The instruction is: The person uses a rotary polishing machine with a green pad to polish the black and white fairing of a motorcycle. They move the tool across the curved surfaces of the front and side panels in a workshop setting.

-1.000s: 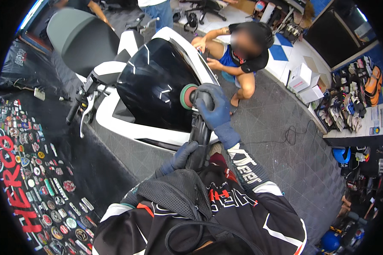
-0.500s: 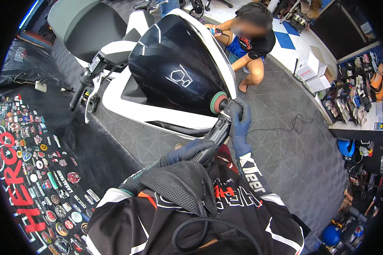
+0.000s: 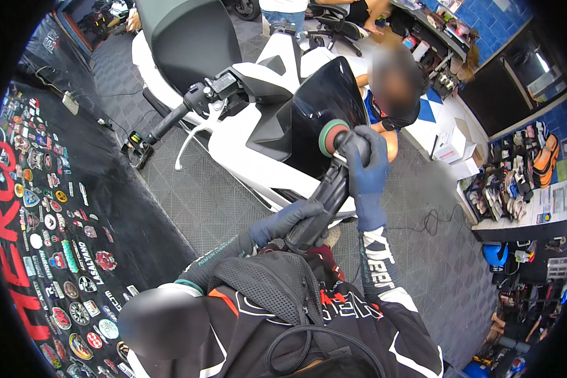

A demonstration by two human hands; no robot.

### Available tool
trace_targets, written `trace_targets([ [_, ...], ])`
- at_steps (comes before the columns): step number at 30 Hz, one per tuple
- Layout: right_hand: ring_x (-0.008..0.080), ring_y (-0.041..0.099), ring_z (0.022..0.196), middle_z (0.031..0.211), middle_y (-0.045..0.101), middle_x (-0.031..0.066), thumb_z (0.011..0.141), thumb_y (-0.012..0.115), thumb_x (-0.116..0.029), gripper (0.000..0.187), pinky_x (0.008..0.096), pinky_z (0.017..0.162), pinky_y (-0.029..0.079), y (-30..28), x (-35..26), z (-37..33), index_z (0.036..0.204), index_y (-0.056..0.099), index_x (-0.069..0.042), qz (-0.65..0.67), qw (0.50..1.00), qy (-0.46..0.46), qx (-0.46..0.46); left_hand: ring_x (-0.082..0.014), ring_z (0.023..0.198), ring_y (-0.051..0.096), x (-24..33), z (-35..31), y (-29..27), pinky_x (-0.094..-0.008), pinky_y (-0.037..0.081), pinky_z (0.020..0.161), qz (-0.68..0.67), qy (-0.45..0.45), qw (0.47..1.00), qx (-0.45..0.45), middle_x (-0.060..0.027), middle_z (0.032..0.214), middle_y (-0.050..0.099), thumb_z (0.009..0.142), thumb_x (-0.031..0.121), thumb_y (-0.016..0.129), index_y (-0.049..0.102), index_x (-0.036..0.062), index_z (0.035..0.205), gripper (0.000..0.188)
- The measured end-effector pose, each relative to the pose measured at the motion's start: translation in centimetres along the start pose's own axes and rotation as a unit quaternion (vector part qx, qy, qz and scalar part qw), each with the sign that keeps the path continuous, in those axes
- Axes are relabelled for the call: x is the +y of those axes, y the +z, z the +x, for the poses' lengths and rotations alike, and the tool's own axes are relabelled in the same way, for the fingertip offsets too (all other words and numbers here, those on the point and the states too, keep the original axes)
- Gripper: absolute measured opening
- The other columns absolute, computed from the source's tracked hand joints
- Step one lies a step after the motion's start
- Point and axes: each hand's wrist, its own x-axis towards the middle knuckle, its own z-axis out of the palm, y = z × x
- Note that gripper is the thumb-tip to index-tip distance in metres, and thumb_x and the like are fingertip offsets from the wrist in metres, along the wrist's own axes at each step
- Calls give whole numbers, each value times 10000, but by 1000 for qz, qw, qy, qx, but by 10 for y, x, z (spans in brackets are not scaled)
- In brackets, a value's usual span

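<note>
At the glossy black panel of a white motorcycle, a round-padded polisher is held by its head in the right hand and by its handle in the left hand, gloved fingers wrapped around both.

The person here wears blue gloves on both hands and dark sleeves — white lettering on the right, fine teal print on the left. White lines and orange accents mark a black jersey — over it, dark mesh and looped black cord.
</note>
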Motion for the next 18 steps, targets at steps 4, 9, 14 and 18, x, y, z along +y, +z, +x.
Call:
trace_targets([
  [4,326,668,1136,1202,700,157,903,749,-148,293,414,1039,509,22,-37,36,1171,706,-38,13,999,-46,-26,-273,860,785,18,-15,-7,-380,665,777,-64,37,997,-6,-194,999,757,1066,500,583,623,-49,1277,590],
  [9,339,659,1140,1204,691,166,913,738,-147,289,422,1043,500,43,-64,68,1175,695,-35,-9,988,-139,-61,-287,869,781,24,-9,-16,-413,674,760,-131,94,986,-44,-223,1049,748,1039,498,624,588,-80,1329,648],
  [14,347,659,1150,1200,693,170,905,741,-142,285,434,1046,498,43,-66,69,1162,691,-28,1,984,-157,-84,-294,833,777,10,6,-18,-409,667,744,-168,96,978,-78,-224,1020,751,1003,530,660,596,-71,1320,683],
  [18,346,661,1193,1238,699,175,900,743,-117,299,432,1079,490,28,-47,57,1178,691,-22,31,987,-133,-90,-238,765,777,-6,13,-4,-358,665,675,-163,78,983,-39,-161,955,770,1015,500,648,650,-16,1255,569],
])
